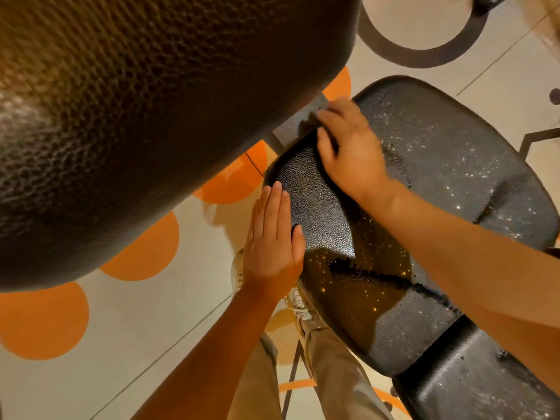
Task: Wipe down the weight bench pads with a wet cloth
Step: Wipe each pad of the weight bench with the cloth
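While a large black textured pad [121, 122] fills the upper left of the view, close to the camera, a second black pad [439, 165] is seen lower right, its surface speckled with bright wet spots and dark streaks. Below it a third, narrower pad [472, 374] is joined at a seam. A pale floor [127, 328] painted with orange circles is seen beneath, along with beige trousers [333, 374] and a light shoe [300, 301].

The left hand [272, 237] is laid flat against the left edge of the wet pad, fingers straight and pressed together, thumb resting on the pad surface; nothing is held in it.

The right hand [351, 147] is placed at the far end of the same pad, fingers curled down over a dark cloth [307, 127]. The cloth is mostly hidden under that grip; only a dark edge is shown past the fingertips, against a grey metal part [297, 122] between the two pads.
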`<state>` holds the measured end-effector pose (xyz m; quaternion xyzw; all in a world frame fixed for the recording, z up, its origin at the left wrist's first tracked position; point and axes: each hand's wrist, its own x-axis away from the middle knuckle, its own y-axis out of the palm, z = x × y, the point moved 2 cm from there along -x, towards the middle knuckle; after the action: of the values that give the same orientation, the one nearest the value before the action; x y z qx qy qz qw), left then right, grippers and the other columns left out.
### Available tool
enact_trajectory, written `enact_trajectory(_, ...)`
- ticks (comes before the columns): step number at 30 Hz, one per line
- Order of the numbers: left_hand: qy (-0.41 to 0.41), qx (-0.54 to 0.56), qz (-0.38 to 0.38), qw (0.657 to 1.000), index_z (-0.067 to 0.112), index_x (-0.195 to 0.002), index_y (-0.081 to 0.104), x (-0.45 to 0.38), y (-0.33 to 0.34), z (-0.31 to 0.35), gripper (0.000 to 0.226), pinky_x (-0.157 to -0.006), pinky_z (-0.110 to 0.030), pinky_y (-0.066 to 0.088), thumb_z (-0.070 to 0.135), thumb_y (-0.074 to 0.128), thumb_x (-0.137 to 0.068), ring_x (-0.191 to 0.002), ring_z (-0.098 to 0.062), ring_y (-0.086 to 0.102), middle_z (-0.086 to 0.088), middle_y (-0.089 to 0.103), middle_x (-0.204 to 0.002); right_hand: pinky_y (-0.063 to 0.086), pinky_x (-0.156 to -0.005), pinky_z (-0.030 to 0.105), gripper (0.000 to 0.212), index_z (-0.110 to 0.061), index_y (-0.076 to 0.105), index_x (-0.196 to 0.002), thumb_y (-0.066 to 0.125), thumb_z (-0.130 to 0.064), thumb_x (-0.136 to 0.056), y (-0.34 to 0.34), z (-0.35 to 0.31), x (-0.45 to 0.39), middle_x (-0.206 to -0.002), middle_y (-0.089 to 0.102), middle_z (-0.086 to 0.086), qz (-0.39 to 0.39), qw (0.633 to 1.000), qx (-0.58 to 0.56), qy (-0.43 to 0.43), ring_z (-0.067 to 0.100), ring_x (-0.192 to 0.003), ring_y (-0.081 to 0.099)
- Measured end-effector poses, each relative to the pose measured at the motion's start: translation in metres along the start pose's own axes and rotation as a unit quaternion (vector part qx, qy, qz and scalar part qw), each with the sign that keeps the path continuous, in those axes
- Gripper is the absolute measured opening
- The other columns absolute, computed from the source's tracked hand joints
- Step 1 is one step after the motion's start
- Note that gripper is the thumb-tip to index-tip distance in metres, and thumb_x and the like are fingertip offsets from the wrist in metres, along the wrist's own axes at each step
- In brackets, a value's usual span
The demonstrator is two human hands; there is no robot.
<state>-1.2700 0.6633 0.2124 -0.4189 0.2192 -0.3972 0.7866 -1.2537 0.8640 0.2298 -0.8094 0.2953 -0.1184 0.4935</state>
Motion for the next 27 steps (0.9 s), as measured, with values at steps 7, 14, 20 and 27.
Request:
enact_trajectory(7, -0.033, 0.006, -0.001, 0.999, -0.003, -0.133, 0.049, -0.011, -0.003, 0.002, 0.048, -0.113, -0.050, 0.031, 0.025, 0.042, -0.096, -0.135, -0.034, 0.032, -0.020, 0.043, -0.144, 0.040, -0.107, 0.031, 0.032, 0.001, 0.060, -0.125, 0.053, -0.015, -0.098, 0.012, -0.014, 0.028, -0.133, 0.054, 0.019, -0.056, 0.993, -0.023, -0.097, 0.031, -0.132, 0.046)
enact_trajectory(14, 0.003, -0.016, -0.026, 1.000, 0.001, -0.143, 0.040, -0.037, 0.001, 0.016, 0.052, -0.120, -0.041, 0.016, 0.027, 0.039, -0.098, -0.144, -0.029, 0.022, -0.018, 0.031, -0.154, 0.033, -0.111, 0.039, 0.042, -0.001, 0.050, -0.137, 0.044, -0.019, -0.100, -0.013, 0.032, -0.003, -0.148, 0.038, 0.023, 0.038, 0.992, -0.015, 0.120, 0.035, -0.140, 0.034)
enact_trajectory(20, 0.000, -0.085, -0.016, 0.996, -0.003, -0.145, 0.037, -0.043, 0.009, 0.028, 0.054, -0.119, -0.047, 0.021, 0.027, 0.031, -0.100, -0.145, -0.034, 0.024, -0.021, 0.031, -0.154, 0.039, -0.107, 0.040, 0.043, -0.001, 0.049, -0.138, 0.051, -0.013, -0.096, -0.006, -0.004, 0.046, -0.147, 0.040, 0.021, -0.005, 0.998, 0.033, 0.057, 0.035, -0.140, 0.034)
enact_trajectory(27, 0.051, -0.086, 0.007, 0.995, -0.006, -0.138, 0.046, -0.063, 0.014, 0.028, 0.046, -0.117, -0.045, 0.026, 0.018, 0.037, -0.099, -0.140, -0.034, 0.035, -0.021, 0.039, -0.149, 0.022, -0.118, 0.048, 0.049, 0.003, 0.048, -0.137, 0.060, 0.002, -0.090, -0.025, 0.008, 0.069, -0.153, 0.030, 0.021, 0.028, 0.993, 0.111, 0.025, 0.034, -0.142, 0.030)
